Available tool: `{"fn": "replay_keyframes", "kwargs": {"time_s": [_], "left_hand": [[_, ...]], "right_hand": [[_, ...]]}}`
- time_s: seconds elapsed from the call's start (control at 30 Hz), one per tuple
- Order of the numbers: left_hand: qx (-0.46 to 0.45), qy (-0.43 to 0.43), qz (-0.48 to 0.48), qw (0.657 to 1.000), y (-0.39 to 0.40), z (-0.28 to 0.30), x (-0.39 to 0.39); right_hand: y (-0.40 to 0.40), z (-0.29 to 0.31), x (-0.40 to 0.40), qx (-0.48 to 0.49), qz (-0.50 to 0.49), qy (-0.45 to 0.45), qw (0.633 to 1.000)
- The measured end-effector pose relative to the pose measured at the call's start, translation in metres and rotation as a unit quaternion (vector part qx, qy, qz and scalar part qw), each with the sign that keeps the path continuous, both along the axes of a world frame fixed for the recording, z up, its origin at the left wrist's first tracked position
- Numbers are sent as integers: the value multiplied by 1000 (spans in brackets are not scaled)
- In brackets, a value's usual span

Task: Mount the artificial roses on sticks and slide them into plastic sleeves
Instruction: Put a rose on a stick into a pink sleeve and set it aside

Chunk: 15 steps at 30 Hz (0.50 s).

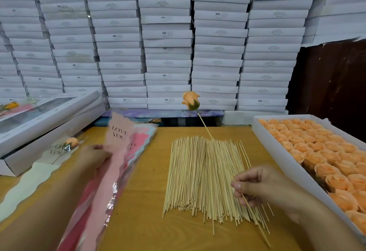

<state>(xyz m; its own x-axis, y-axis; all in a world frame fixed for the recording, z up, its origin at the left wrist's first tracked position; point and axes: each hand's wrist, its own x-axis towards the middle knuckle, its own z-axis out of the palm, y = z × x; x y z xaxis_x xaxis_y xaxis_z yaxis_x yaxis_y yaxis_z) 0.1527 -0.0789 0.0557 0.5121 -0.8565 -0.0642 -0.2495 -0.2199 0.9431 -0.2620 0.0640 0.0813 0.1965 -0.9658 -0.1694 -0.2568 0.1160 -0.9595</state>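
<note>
Peach-orange and mounted on a thin wooden stick [205, 127], the artificial rose [191, 100] stands high above the far edge of the stick pile [206, 177], in front of the wall of stacked white boxes [168, 38]. We hold that stick near its lower end: our right hand [261, 186] pinches it between thumb and curled fingers, so the bloom sits far up and away from the grip, tilted slightly left, while the short tail of the stick runs down past the hand toward the near table edge. The right forearm comes in from the lower right, the hand hovering over the right side of the pile.

Our left hand [95, 154] reaches in from the lower left with the forearm low over the yellow wooden table [148, 221]. Its fingers curl onto the edge of the top pink plastic sleeve [116, 147], printed "LOVE YOU", which lies on a fanned stack of sleeves; we cannot tell exactly how firm the hold is, but the fingers close on the sleeve's side.

Just left of that hand lies a finished sleeved rose [71, 141] on a pale wavy sleeve, beside a windowed white box [43, 116]. At the right, a white tray [281, 151] holds rows of loose peach rose heads [316, 147].
</note>
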Motion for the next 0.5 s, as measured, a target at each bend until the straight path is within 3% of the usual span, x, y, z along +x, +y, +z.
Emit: {"fn": "replay_keyframes", "kwargs": {"time_s": [0.3,0.5], "left_hand": [[-43,144,-116,982,27,33,-58],[-44,208,-223,951,65,21,-128]], "right_hand": [[-3,-3,-3,-6,-9,-10,1000],[-5,-7,3,-8,-29,-88,996]]}}
